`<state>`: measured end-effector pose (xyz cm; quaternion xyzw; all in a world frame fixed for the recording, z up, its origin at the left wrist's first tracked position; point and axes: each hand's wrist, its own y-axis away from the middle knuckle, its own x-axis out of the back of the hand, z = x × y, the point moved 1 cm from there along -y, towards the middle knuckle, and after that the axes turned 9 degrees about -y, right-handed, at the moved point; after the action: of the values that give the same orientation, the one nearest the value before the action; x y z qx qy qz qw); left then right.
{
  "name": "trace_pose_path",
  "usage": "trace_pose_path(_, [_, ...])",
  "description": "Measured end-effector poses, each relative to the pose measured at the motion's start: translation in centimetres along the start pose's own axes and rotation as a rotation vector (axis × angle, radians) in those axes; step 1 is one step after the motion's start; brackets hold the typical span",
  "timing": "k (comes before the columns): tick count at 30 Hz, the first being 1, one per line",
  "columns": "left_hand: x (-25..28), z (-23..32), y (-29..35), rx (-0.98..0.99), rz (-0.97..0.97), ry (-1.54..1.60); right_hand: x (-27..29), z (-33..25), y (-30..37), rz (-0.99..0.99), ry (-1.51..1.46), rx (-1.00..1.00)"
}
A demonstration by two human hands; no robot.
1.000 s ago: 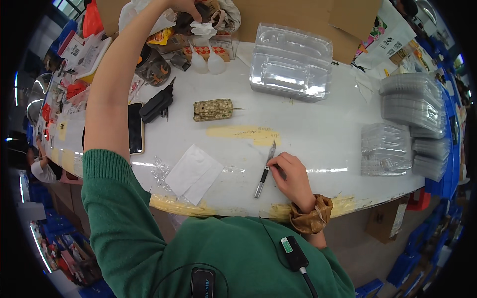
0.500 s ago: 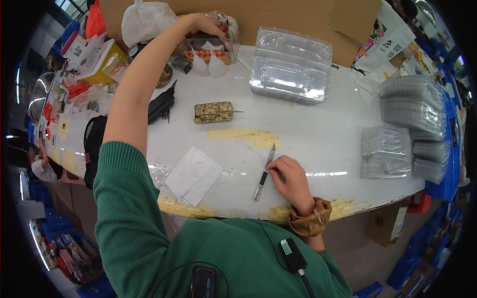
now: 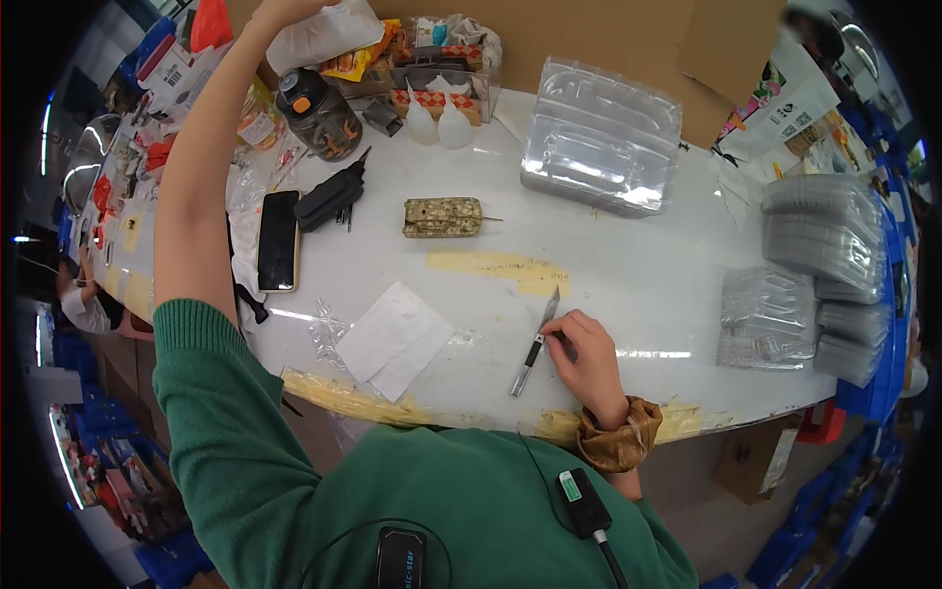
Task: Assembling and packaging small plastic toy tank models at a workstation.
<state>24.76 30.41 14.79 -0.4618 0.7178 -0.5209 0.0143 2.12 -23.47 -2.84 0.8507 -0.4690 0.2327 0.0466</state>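
My left hand (image 3: 280,12) reaches to the far edge of the white table (image 3: 648,285) and grips a white plastic bag (image 3: 329,34), held up above the clutter there. My right hand (image 3: 589,358) rests near the front edge, fingers curled on the handle of a craft knife (image 3: 535,344) that lies flat with its blade pointing away from me. A small camouflage tank model (image 3: 442,216) sits mid-table, apart from both hands. A white paper sheet (image 3: 392,339) lies left of the knife.
A phone (image 3: 278,240) and a black tool (image 3: 329,201) lie at the left, a dark bottle (image 3: 319,113) behind them. Two small white bottles (image 3: 437,123) stand at the back. Clear plastic trays (image 3: 603,147) sit far right of centre; stacked trays (image 3: 824,236) fill the right edge.
My left hand has drawn back from the far pile and moved left and up, lifting the white bag. The right hand and knife have stayed put.
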Motion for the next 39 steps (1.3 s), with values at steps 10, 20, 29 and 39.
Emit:
trace_pose_path(10, [-4.8, -2.8, -0.4, 0.256, -0.294, 0.659, -0.2, -0.4, -0.2, 0.028, -0.011, -0.009])
trace_pose_path(20, [-3.9, -22.9, 0.2, 0.564, -0.325, 0.286, -0.3, -0.6, 0.1, -0.02, -0.047, -0.008])
trace_pose_path(29, [4.7, -19.0, 13.8, 0.499, -0.543, 0.675, -0.5, -0.7, -0.1, -0.01, -0.041, -0.031])
trace_pose_path(39, [1.2, -17.1, 20.6, 0.06, -0.896, 0.629, -0.7, -0.5, -0.3, 0.004, -0.072, -0.056])
